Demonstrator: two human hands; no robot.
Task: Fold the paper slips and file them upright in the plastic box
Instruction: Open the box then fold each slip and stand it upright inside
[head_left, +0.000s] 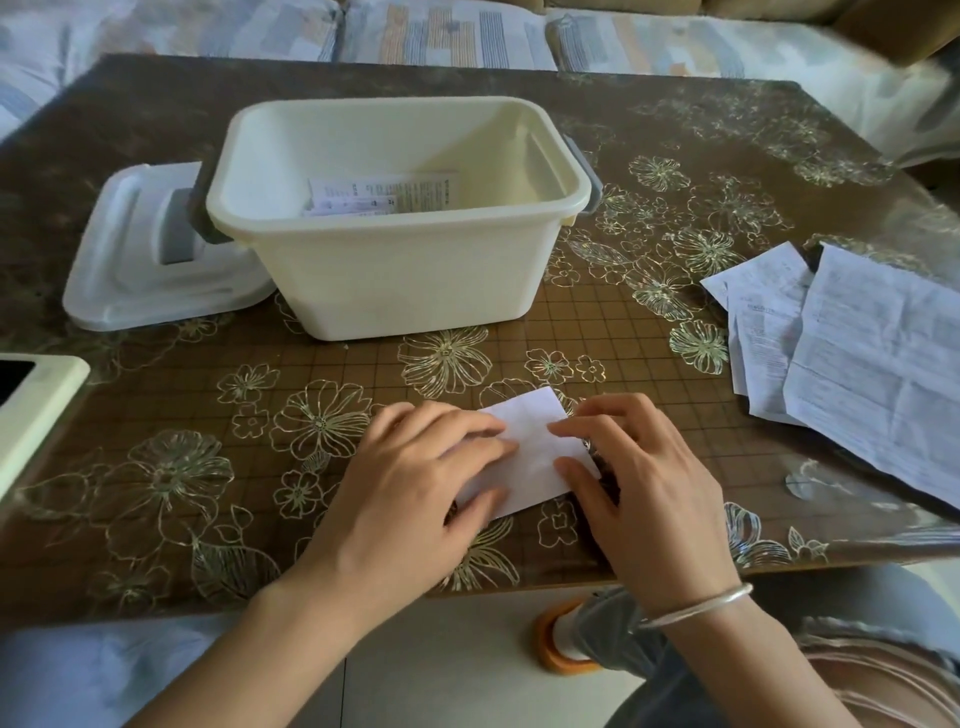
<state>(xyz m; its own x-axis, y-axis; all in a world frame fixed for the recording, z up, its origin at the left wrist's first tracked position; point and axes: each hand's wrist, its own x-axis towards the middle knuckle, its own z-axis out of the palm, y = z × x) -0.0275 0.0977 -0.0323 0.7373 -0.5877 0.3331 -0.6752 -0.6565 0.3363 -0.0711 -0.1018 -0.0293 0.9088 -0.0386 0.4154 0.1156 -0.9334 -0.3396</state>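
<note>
A folded white paper slip (535, 457) lies flat on the table near its front edge. My left hand (415, 483) presses down on the slip's left half with straight fingers. My right hand (639, 478) rests on its right edge, fingertips touching the paper. The cream plastic box (395, 280) stands open behind the slip, with a few folded printed slips (384, 195) leaning inside near its back wall. A pile of unfolded printed paper slips (857, 353) lies at the right side of the table.
The box's white lid (130, 260) lies left of the box. A white-framed device (31, 410) juts in at the left edge. The brown floral table (208, 441) ends just below my wrists. A sofa runs behind the table.
</note>
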